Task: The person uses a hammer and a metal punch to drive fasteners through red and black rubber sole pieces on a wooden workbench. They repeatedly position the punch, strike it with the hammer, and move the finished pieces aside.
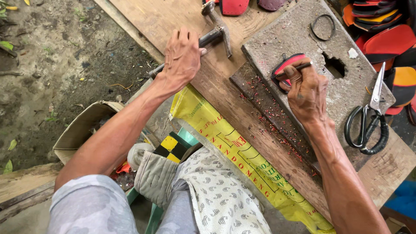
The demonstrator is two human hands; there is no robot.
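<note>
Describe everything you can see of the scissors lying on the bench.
The scissors lie flat at the right end of the workbench, partly on the grey stone slab and partly on the wooden board. Two large black loop handles point toward the person; the pale metal blades point away, shut or nearly so. A pivot screw joins them. Neither hand touches them; the right hand is nearest. Red and orange sole pieces lie just beyond the tips.

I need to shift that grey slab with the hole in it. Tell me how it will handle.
The slab looks like thick concrete, so probably heavy and stiff. Its rough face should grip well. The broken hole hints that it could chip if dropped. The scissors lying on it would likely slide off.
</note>
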